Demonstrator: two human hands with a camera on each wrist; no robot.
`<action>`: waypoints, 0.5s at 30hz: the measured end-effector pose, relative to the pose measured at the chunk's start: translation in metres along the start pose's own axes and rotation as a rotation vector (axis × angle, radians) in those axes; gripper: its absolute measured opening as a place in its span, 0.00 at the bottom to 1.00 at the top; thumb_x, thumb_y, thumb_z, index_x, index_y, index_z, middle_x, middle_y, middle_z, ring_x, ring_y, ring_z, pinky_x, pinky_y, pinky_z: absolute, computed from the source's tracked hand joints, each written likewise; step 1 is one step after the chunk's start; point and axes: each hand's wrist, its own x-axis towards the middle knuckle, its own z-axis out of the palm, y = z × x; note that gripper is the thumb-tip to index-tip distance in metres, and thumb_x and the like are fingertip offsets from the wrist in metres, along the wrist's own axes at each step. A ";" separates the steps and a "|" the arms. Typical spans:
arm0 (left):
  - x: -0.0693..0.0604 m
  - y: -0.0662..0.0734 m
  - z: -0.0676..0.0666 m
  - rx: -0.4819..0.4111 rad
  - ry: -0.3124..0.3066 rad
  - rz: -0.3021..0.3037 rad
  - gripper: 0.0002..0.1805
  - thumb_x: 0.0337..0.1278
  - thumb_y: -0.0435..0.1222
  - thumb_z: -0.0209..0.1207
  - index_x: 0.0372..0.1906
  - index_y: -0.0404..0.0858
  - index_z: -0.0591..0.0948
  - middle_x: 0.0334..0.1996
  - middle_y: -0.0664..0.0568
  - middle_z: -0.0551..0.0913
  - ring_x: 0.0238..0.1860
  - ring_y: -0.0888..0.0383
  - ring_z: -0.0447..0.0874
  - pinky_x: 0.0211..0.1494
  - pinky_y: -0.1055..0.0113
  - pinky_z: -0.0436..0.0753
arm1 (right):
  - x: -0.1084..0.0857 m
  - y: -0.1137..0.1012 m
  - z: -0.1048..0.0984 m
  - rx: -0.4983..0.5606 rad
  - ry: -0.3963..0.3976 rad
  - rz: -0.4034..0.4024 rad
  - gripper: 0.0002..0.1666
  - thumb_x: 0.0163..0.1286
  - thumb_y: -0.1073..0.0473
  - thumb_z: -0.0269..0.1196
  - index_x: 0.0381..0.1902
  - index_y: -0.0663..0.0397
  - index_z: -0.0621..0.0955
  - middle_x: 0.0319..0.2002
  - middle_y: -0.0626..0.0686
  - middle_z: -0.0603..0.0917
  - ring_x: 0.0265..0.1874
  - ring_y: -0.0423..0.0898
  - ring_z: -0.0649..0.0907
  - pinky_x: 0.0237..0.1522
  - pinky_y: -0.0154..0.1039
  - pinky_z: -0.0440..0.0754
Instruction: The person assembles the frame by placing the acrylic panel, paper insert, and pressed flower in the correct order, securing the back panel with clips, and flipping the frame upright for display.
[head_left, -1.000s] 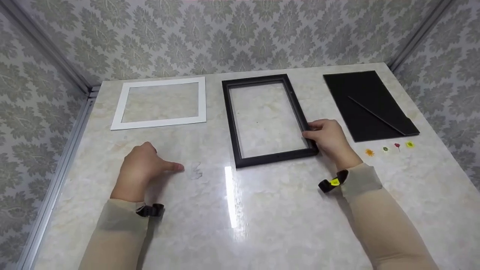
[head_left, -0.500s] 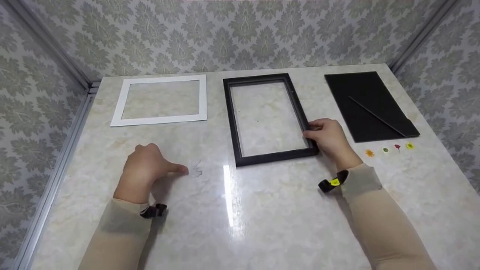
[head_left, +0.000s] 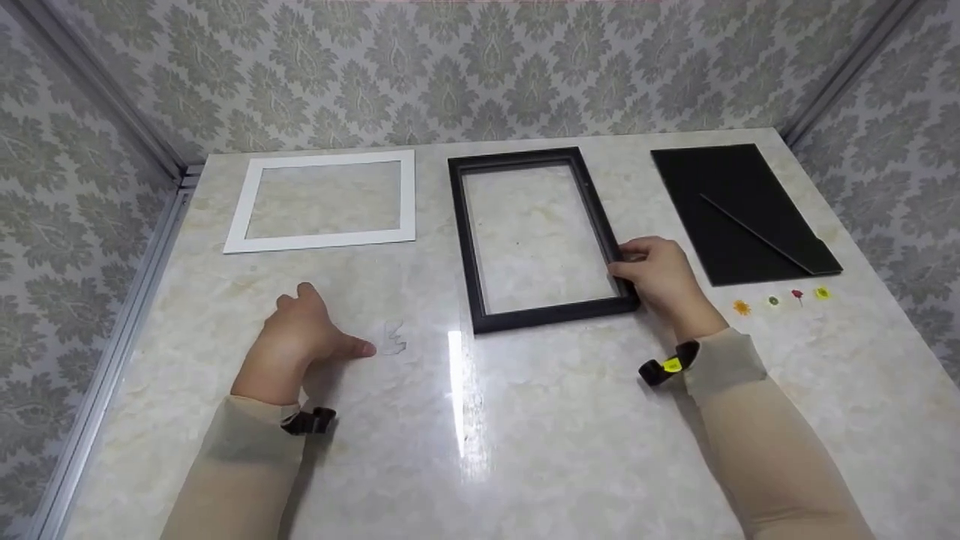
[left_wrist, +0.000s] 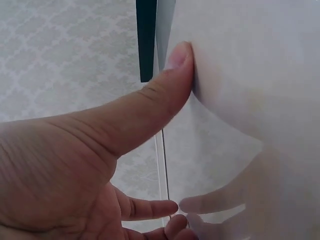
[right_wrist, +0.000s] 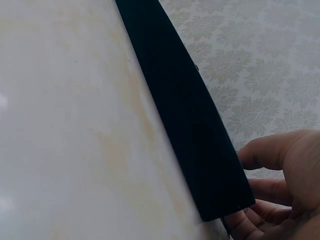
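Observation:
A black picture frame lies in the middle of the table in the head view. My right hand pinches its right side near the lower corner, thumb on top; in the right wrist view the black bar runs up from the fingers. To the left, my left hand touches the tabletop with its thumb stretched out and holds nothing visible. Just beyond the thumb tip is a small clear, jagged-edged shape, hard to make out. A white mat board lies behind this hand.
At the right lies a black backing board with a slanting stand strip. Several small dried flowers, an orange one and a red one among them, line up in front. Patterned walls close off the back and sides.
My left hand has shifted slightly to the right, its thumb now near the clear shape. The right hand and the picture frame have stayed in place.

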 end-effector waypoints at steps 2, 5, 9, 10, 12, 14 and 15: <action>0.001 -0.001 0.000 -0.009 -0.007 0.001 0.83 0.47 0.60 0.87 0.86 0.18 0.45 0.75 0.16 0.61 0.71 0.18 0.74 0.78 0.31 0.77 | 0.000 0.000 0.000 0.001 0.002 -0.002 0.32 0.74 0.61 0.73 0.72 0.68 0.83 0.65 0.68 0.88 0.54 0.47 0.88 0.44 0.25 0.87; 0.001 -0.002 -0.001 -0.015 -0.014 0.001 0.83 0.46 0.60 0.87 0.86 0.19 0.45 0.75 0.17 0.60 0.70 0.18 0.74 0.77 0.30 0.78 | 0.001 0.001 -0.001 0.003 0.003 -0.001 0.32 0.73 0.61 0.73 0.72 0.68 0.83 0.65 0.68 0.88 0.51 0.44 0.88 0.44 0.25 0.87; 0.000 -0.005 -0.005 -0.037 -0.041 0.019 0.81 0.48 0.61 0.86 0.85 0.18 0.47 0.76 0.16 0.61 0.72 0.19 0.73 0.79 0.31 0.76 | 0.001 0.001 -0.002 0.000 0.002 -0.002 0.32 0.73 0.61 0.73 0.72 0.68 0.83 0.64 0.68 0.88 0.50 0.43 0.88 0.43 0.25 0.88; 0.000 -0.007 -0.007 -0.044 -0.051 0.031 0.79 0.50 0.60 0.85 0.84 0.17 0.48 0.77 0.16 0.63 0.73 0.20 0.73 0.79 0.31 0.76 | 0.001 0.001 -0.002 0.001 0.001 -0.002 0.32 0.73 0.61 0.73 0.72 0.68 0.83 0.64 0.68 0.88 0.51 0.43 0.88 0.44 0.25 0.88; 0.001 -0.011 -0.013 -0.061 -0.060 0.065 0.71 0.56 0.58 0.82 0.82 0.16 0.54 0.76 0.17 0.68 0.71 0.24 0.75 0.79 0.33 0.76 | 0.001 0.001 -0.002 0.003 -0.002 -0.003 0.32 0.73 0.61 0.73 0.72 0.67 0.84 0.64 0.68 0.88 0.51 0.44 0.88 0.44 0.25 0.88; 0.003 -0.016 -0.019 -0.067 -0.056 0.097 0.61 0.64 0.53 0.78 0.80 0.14 0.59 0.74 0.19 0.72 0.70 0.27 0.77 0.77 0.34 0.77 | 0.002 0.001 -0.003 0.004 -0.003 -0.004 0.32 0.73 0.61 0.74 0.72 0.67 0.84 0.64 0.68 0.88 0.51 0.44 0.88 0.44 0.26 0.89; 0.004 -0.019 -0.022 -0.071 -0.050 0.111 0.54 0.68 0.50 0.75 0.77 0.15 0.62 0.72 0.20 0.75 0.66 0.29 0.79 0.74 0.35 0.80 | 0.002 0.001 -0.003 0.004 -0.003 -0.007 0.32 0.73 0.61 0.74 0.72 0.67 0.84 0.64 0.68 0.89 0.51 0.44 0.89 0.44 0.26 0.89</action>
